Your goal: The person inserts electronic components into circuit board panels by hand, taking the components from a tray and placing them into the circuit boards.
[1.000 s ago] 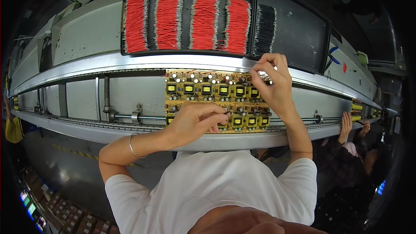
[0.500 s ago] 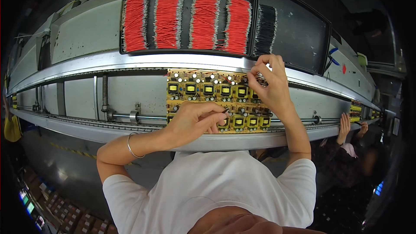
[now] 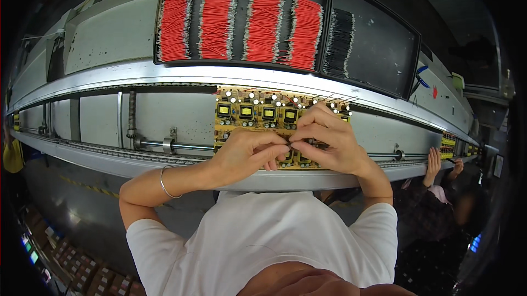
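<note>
A tan circuit board panel (image 3: 258, 123), full of yellow-and-black transformers and small capacitors, lies across the conveyor rails in front of me. Over its near half my left hand (image 3: 244, 152) is closed in a pinch, with dark ends of black wire just showing at the fingertips. My right hand (image 3: 332, 139) comes in from the right, thumb and forefinger pinched on the same dark ends. The fingertips of both hands meet and hide most of the wire. Along the panel's far edge several thin red and black wires stick out.
Beyond the far rail (image 3: 126, 75), a black tray (image 3: 379, 38) holds bundles of red wires (image 3: 219, 13) and a smaller bundle of black wires (image 3: 339, 43). Blue-handled pliers (image 3: 421, 78) lie to its right. Down the line at right are another person's hands (image 3: 433, 164) beside more boards.
My right hand has come down and left from the panel's far edge to my left fingertips, leaving several dark wires showing along that edge. My left hand has stayed nearly still.
</note>
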